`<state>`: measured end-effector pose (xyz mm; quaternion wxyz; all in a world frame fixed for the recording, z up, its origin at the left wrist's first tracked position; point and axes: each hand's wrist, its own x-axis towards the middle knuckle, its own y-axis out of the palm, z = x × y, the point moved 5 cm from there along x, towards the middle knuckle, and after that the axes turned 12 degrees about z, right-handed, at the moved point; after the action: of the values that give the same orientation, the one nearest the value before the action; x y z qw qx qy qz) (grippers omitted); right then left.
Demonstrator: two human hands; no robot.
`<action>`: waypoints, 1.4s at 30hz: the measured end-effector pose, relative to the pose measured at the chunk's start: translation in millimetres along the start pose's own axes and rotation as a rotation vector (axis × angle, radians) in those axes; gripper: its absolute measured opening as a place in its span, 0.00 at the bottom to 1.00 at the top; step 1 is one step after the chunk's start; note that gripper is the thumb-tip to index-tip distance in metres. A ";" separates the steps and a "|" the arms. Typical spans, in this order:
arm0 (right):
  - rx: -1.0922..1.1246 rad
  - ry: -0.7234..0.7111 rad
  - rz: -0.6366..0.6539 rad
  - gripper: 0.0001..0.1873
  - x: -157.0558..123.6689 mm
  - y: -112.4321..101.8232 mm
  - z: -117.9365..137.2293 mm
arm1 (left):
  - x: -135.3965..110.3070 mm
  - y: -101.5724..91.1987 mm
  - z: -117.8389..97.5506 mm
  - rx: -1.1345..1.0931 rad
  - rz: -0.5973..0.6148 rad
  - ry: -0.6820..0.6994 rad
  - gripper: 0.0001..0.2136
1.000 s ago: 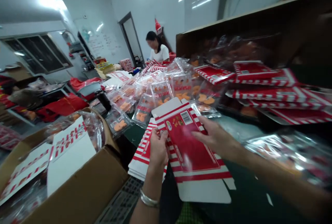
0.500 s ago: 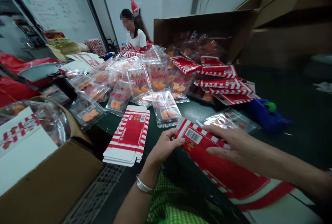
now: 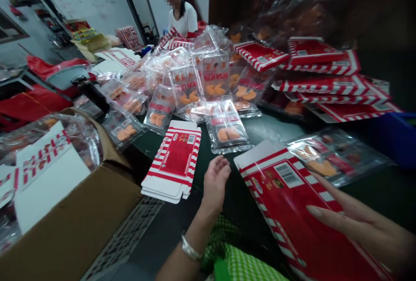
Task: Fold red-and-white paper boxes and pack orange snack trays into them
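My right hand [image 3: 355, 218] grips the right edge of a red carton [image 3: 286, 216] with white stripes and a barcode, thumb on top and fingers beneath. The carton is tilted, with its white end flap pointing up and away. Left of it, my left hand [image 3: 217, 181] is apart from the carton, its fingers curled together with nothing visible in them. Beside that hand lies a small stack of flat striped cartons [image 3: 177, 155]. A clear pack [image 3: 225, 127] with orange pieces lies just beyond my left fingertips.
A heap of clear packs [image 3: 195, 77] spreads across the table. Filled-looking red cartons [image 3: 328, 83] are piled at right, near a blue tape dispenser [image 3: 396, 138]. An open cardboard box [image 3: 65, 216] stands at left. Another person [image 3: 183, 18] sits at the back.
My left hand has let go of the carton's end and is now apart from it. The carton, in my right hand, appears nearer and further right. The view has shifted down.
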<state>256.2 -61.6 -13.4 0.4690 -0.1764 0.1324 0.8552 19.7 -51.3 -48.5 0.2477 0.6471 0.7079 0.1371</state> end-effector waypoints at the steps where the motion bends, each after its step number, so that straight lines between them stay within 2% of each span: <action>1: 0.046 0.027 0.006 0.42 -2.0 3.5 3.1 | -5.8 8.4 6.8 -0.048 0.073 -0.084 0.27; 3: 0.061 0.020 0.011 0.49 -3.4 13.1 16.0 | -15.3 32.3 15.8 -0.129 0.265 -0.186 0.35; 4: 0.025 -0.017 -0.006 0.51 -3.3 16.6 24.3 | -17.6 43.0 16.5 -0.128 0.323 -0.180 0.36; 6: -0.018 -0.078 -0.053 0.51 -3.6 18.5 37.1 | -16.8 57.5 13.4 -0.059 0.336 -0.110 0.35; 8: 0.084 -0.074 -0.059 0.48 -5.8 14.9 40.0 | -13.2 65.4 9.8 0.042 0.307 -0.079 0.31; 9: 0.173 -0.061 -0.022 0.45 -7.6 13.1 38.9 | -11.7 68.0 8.5 0.089 0.304 -0.087 0.29; 12: 0.398 -0.109 0.138 0.40 -14.9 8.8 36.2 | -11.6 70.9 3.4 0.184 0.319 -0.116 0.28; 14: 0.459 -0.187 0.184 0.38 -19.1 6.2 33.7 | -14.9 72.3 0.1 0.222 0.361 -0.136 0.28; 18: 0.563 -0.254 0.127 0.33 -23.9 6.1 16.3 | -24.8 76.4 0.5 0.242 0.496 -0.202 0.29; 20: 0.624 -0.251 0.073 0.33 -26.7 6.8 4.1 | -29.6 75.5 3.5 0.204 0.517 -0.224 0.29; 23: 0.686 -0.209 0.021 0.36 -31.1 6.4 -14.8 | -34.6 73.5 8.1 0.114 0.537 -0.256 0.25; 26: 0.724 -0.195 0.019 0.41 -34.0 5.1 -28.2 | -34.8 78.0 12.7 0.068 0.654 -0.351 0.19; 28: 0.746 -0.211 0.003 0.44 -35.5 3.6 -32.4 | -28.0 80.2 14.6 0.118 0.675 -0.386 0.22; 32: 0.746 -0.237 -0.045 0.47 -39.1 -0.5 -30.4 | -4.6 81.1 16.4 0.243 0.515 -0.302 0.38; 34: 0.713 -0.221 -0.095 0.50 -42.2 -5.8 -29.7 | -0.3 85.5 19.6 0.229 0.523 -0.301 0.41; 36: 0.670 -0.209 -0.151 0.52 -46.8 -12.7 -31.5 | -3.9 90.7 23.3 0.188 0.603 -0.357 0.40; 39: 0.585 -0.224 -0.153 0.47 -54.6 -18.4 -35.4 | -14.6 92.7 25.4 0.179 0.694 -0.446 0.37; 42: 0.489 -0.253 -0.145 0.44 -63.0 -17.3 -34.7 | -16.7 90.4 24.2 0.273 0.667 -0.421 0.28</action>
<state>308.4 -113.7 -18.9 0.5705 0.0410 0.2624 0.7771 109.8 -59.4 -19.4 0.2410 0.8816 0.4053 -0.0207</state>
